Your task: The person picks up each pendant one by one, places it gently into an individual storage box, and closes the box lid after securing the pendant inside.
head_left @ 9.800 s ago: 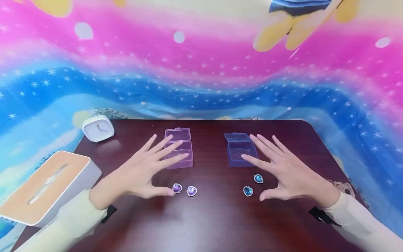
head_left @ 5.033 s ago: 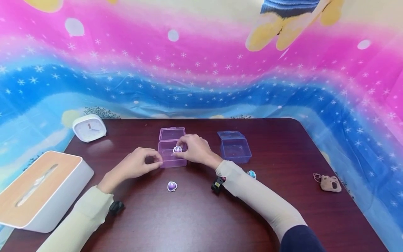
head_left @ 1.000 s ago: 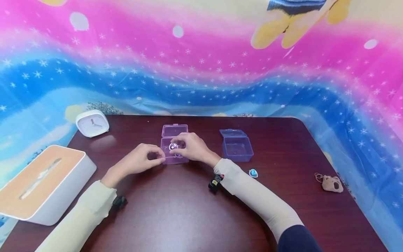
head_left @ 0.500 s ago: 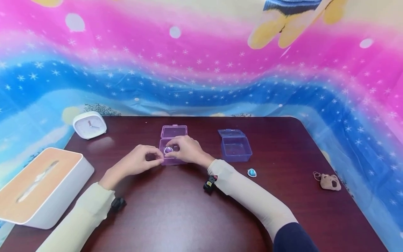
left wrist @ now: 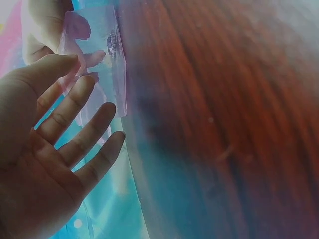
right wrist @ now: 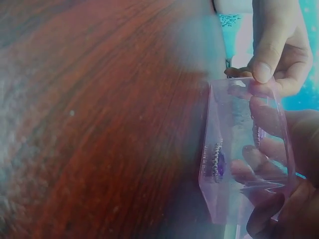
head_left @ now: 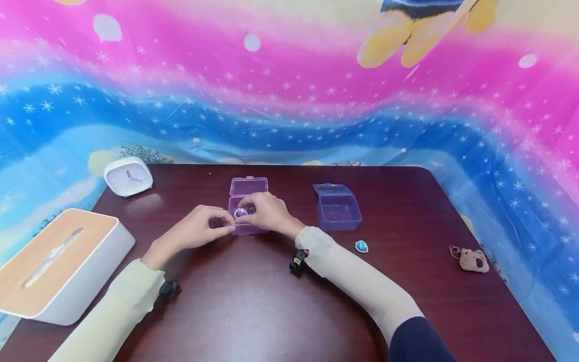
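In the head view a clear pink box [head_left: 249, 230] stands on the table with its lid [head_left: 249, 186] tipped back. My left hand [head_left: 194, 229] pinches the box's left rim between thumb and index finger; its other fingers are spread in the left wrist view. My right hand [head_left: 270, 213] reaches inside and pinches a purple heart-shaped gem [head_left: 240, 212] edged with small white stones. Through the clear wall in the right wrist view, another purple gem [right wrist: 219, 164] lies on the box floor. A blue gem [head_left: 361, 246] lies on the table beyond my right sleeve.
A clear blue box [head_left: 339, 221], lid up, stands right of the pink one. A white clock [head_left: 128, 177] and a wood-topped tissue box [head_left: 68, 266] stand at left. Near the right table edge lies a small beige animal-face pouch [head_left: 473, 260]. A patterned cloth hangs behind.
Both hands were spread over the table at first; then the purple gems went from table to pink box. In the last second my right hand has shifted slightly left with its gem.
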The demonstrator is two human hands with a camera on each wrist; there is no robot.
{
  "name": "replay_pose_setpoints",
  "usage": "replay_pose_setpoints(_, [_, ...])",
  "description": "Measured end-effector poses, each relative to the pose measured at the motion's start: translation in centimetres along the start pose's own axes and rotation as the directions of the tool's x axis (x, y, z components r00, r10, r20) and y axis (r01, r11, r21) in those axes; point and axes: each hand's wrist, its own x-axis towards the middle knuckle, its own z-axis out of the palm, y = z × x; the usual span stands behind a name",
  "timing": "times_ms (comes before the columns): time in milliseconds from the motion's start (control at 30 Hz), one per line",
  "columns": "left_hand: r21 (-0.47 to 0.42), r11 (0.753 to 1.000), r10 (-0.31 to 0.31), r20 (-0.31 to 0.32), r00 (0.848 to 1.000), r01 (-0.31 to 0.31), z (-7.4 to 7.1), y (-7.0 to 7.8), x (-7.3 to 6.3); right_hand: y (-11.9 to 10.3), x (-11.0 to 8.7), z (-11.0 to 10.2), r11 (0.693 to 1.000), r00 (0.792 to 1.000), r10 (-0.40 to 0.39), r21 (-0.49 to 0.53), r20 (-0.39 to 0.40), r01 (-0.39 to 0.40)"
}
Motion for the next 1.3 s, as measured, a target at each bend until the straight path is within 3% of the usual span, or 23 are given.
replay_pose_setpoints(633, [0.008, 1.000, 0.004, 0.002, 1.000, -0.004, -0.2, -0.1, -0.2, -0.5, 0.1, 0.0, 1.000, 1.000, 0.013, -0.003, 0.017, -0.013])
replay_pose_setpoints(867, [0.020, 1.000, -0.014, 0.000, 1.000, 0.014, -0.1, -0.1, -0.3, -0.1, -0.2, -0.2, 0.999, 0.999, -0.042, 0.010, -0.005, 0.042])
replay_pose_setpoints(1300, [0.075, 0.994, -0.082, 0.010, 0.997, 0.081, -0.3, 0.1, -0.4, 0.9, -3.2, -4.7, 0.986, 0.989, -0.109, 0.111, -0.102, 0.121])
